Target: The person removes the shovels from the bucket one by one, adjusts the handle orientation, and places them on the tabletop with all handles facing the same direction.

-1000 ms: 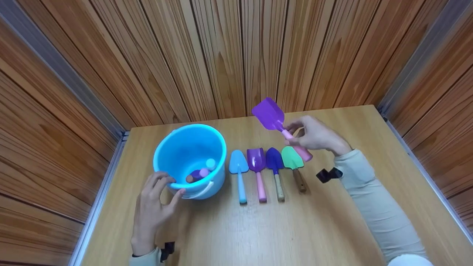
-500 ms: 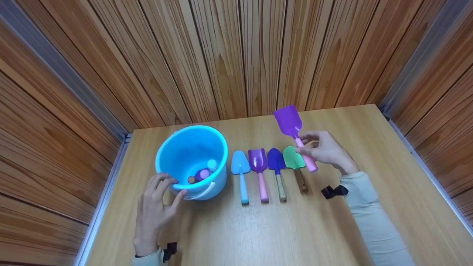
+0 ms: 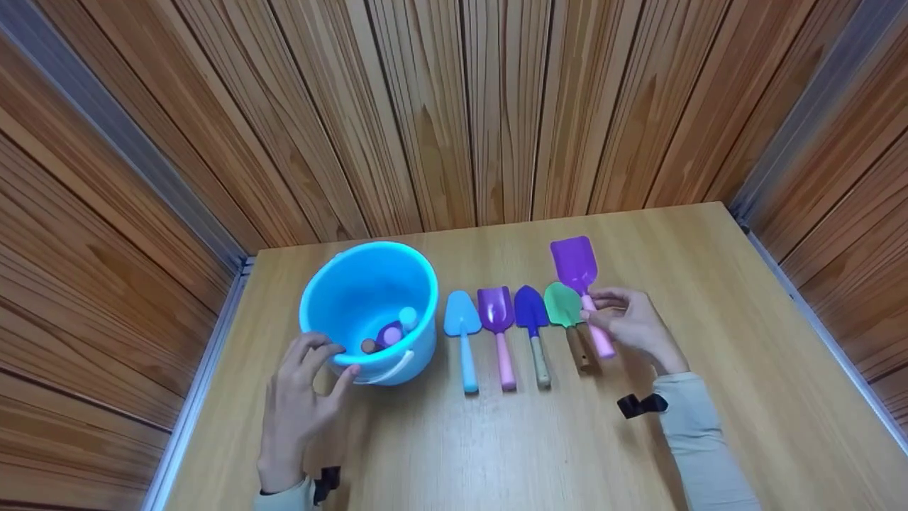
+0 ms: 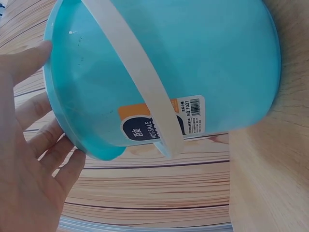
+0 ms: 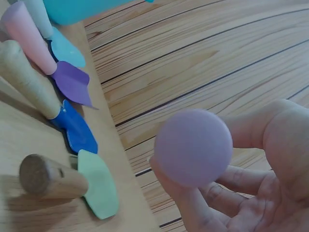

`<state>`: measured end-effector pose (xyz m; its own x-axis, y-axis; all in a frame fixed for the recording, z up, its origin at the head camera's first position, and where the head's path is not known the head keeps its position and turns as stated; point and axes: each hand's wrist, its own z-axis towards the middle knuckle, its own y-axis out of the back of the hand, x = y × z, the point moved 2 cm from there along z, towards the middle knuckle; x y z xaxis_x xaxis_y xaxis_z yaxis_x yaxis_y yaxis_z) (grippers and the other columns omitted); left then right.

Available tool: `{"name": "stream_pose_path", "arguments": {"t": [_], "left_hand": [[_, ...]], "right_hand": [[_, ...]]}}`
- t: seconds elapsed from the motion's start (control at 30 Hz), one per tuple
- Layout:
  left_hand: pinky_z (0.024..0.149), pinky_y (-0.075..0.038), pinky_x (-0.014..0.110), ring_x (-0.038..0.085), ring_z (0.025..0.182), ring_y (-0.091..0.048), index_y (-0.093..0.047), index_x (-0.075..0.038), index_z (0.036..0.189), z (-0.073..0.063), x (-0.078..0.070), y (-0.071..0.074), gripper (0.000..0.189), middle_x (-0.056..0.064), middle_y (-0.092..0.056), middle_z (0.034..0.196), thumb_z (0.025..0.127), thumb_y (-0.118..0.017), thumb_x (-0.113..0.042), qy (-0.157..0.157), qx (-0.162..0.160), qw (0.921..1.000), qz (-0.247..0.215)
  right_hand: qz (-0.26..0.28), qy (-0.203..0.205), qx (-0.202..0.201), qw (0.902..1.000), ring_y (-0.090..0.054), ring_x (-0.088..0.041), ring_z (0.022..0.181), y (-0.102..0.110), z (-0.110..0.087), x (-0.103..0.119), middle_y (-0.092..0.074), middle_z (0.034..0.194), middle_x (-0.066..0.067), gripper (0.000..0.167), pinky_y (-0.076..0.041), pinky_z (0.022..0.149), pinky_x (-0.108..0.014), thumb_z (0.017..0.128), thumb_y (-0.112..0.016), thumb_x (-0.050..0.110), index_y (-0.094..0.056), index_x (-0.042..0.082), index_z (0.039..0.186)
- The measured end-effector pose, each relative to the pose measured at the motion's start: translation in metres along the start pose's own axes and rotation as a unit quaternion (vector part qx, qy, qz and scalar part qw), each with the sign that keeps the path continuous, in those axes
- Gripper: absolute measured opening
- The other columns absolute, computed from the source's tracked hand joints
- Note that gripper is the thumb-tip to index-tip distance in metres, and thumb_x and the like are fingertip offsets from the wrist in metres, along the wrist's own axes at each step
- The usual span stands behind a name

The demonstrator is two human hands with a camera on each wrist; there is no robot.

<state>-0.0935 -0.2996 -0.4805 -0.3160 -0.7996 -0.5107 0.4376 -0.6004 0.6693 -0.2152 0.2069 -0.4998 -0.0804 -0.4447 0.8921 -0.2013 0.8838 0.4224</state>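
In the head view my right hand (image 3: 635, 326) pinches the pink handle of a purple-bladed toy shovel (image 3: 574, 261) over the right of the table. Its blade points away, and the handle crosses beside the green-bladed trowel (image 3: 564, 304). The right wrist view looks at the round end of this pink handle (image 5: 193, 147), held between thumb and fingers. My left hand (image 3: 298, 404) grips the near-left rim of a blue bucket (image 3: 420, 348). Round handle ends of several tools show inside; the rest of them is hidden. In the left wrist view the thumb and fingertips meet the bucket's rim (image 4: 60, 104).
Beside the bucket lie a light-blue trowel (image 3: 462, 316), a purple shovel (image 3: 495, 309) and a dark-blue trowel (image 3: 531, 309) in a row with the green one. A white bail (image 4: 140, 72) hangs on the bucket. Wood-panelled walls (image 3: 440, 106) surround the table (image 3: 496, 454).
My right hand has brought the purple shovel from the table's back edge rightward and down, to just right of the green trowel. The left hand has stayed on the bucket's rim.
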Motion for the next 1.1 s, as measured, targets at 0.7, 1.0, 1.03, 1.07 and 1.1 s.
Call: {"name": "stream_pose_path", "arguments": {"t": [0.7,1.0,1.03,1.07,1.1], "left_hand": [[0.1,-0.061,0.054,0.017,0.118,-0.064,-0.08,-0.017,0.115,-0.001,0.0,0.001,0.034,0.0,-0.069,0.123,0.09,-0.087,-0.039,0.002,0.006,1.0,0.004],[0.099,-0.061,0.056,0.022,0.119,-0.065,-0.079,-0.016,0.114,-0.002,0.001,0.001,0.034,0.002,-0.069,0.123,0.089,-0.089,-0.036,-0.007,0.001,1.0,0.0],[0.099,-0.061,0.056,0.022,0.119,-0.065,-0.079,-0.016,0.114,-0.002,0.001,0.001,0.034,0.002,-0.069,0.123,0.088,-0.089,-0.035,-0.008,-0.001,1.0,-0.001],[0.098,-0.061,0.056,0.022,0.119,-0.065,-0.079,-0.016,0.114,-0.002,0.001,0.001,0.034,0.002,-0.069,0.123,0.088,-0.089,-0.035,-0.008,-0.003,1.0,-0.001],[0.098,-0.061,0.056,0.022,0.119,-0.065,-0.08,-0.016,0.114,-0.002,0.001,0.001,0.034,0.001,-0.069,0.123,0.088,-0.089,-0.035,-0.007,-0.004,1.0,-0.002]], "right_hand": [[0.015,-0.019,-0.038,0.999,-0.068,-0.026,0.117,0.004,0.004,-0.033,-0.065,0.139,-0.026,0.059,-0.056,0.096,-0.025,0.099,-0.078,0.024,-0.056,-0.003,0.146],[0.01,-0.033,-0.039,0.9986,-0.067,-0.029,0.122,0.003,0.005,-0.042,-0.065,0.14,-0.026,0.059,-0.055,0.095,-0.023,0.1,-0.077,0.026,-0.056,-0.003,0.147],[0.008,-0.029,-0.04,0.9987,-0.067,-0.029,0.121,0.004,0.005,-0.042,-0.065,0.14,-0.026,0.059,-0.055,0.095,-0.021,0.1,-0.077,0.025,-0.056,-0.004,0.147],[0.008,-0.026,-0.041,0.9988,-0.067,-0.028,0.121,0.004,0.006,-0.043,-0.065,0.14,-0.027,0.059,-0.055,0.095,-0.02,0.1,-0.077,0.024,-0.056,-0.005,0.147],[0.006,-0.025,-0.04,0.9989,-0.067,-0.028,0.12,0.004,0.006,-0.044,-0.065,0.14,-0.027,0.059,-0.054,0.094,-0.02,0.1,-0.077,0.025,-0.056,-0.005,0.147]]}}
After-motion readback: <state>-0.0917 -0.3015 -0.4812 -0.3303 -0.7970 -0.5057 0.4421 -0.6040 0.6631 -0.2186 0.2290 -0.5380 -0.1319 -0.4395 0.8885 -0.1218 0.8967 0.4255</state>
